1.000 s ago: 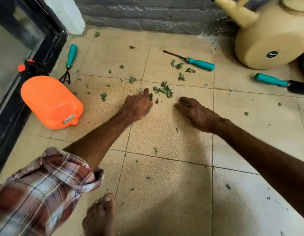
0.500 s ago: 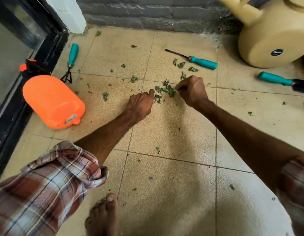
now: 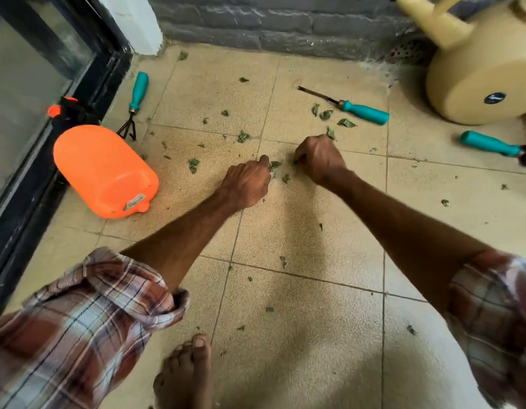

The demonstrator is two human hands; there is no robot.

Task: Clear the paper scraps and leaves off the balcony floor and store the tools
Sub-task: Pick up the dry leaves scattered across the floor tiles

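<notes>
Head view: the right hand (image 3: pixel 320 160), flat a second ago, now curls its fingers round the leaves (image 3: pixel 275 164) mid-floor beside the left hand (image 3: pixel 245 184), whose curled fingers hide any contents, so gathering advances, tools (image 3: pixel 365 113) untouched.

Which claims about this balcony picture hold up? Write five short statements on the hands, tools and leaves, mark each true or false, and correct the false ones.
1. The left hand and right hand are both down at the leaf scraps on the tiled floor. True.
2. The orange sprayer stands upright. False: the orange sprayer lies on its side beside the black door frame.
3. Three teal-handled tools lie on the floor: a small rake, a thin-bladed tool and one at the right edge. True.
4. The right hand holds a tool. False: its fingers curl on leaf scraps, and no hand touches any tool.
5. The tan watering can is at the upper right by the grey wall. True.
</notes>
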